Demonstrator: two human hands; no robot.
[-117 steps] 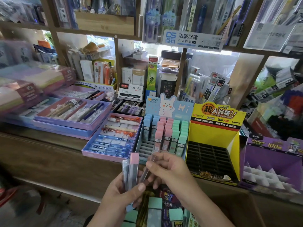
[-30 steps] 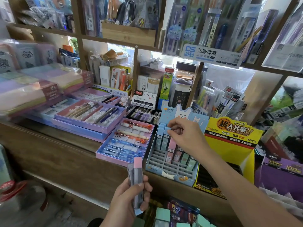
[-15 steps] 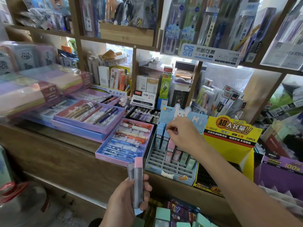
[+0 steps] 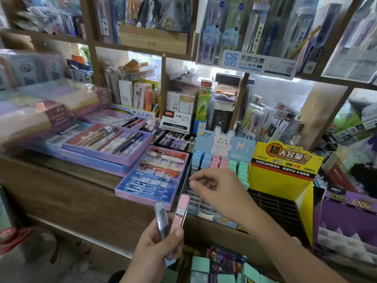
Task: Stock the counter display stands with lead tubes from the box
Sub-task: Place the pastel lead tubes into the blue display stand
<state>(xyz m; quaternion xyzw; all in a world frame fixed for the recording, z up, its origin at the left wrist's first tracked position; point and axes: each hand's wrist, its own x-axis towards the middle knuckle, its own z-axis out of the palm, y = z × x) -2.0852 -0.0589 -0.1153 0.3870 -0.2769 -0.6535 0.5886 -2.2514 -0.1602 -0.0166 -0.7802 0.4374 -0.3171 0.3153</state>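
My left hand [image 4: 157,246] grips two lead tubes upright below the counter edge: a pink-capped tube [image 4: 180,213] and a grey one [image 4: 161,219]. My right hand [image 4: 218,188] hovers just above them with thumb and forefinger pinched loosely and nothing in them. Behind it the blue rabbit display stand [image 4: 222,144] holds rows of blue, pink and green tubes [image 4: 220,162], with bare slots at its front. The box [image 4: 220,268] at the bottom holds mint-capped tubes.
A yellow display stand [image 4: 283,180] with a black slotted grid sits right of the blue one, and a purple stand [image 4: 346,217] further right. Pen trays [image 4: 151,174] cover the counter to the left. Shelves packed with stationery rise behind.
My right hand has drawn back from the rear rows of the blue stand toward my left hand. The two tubes in my left hand have fanned apart.
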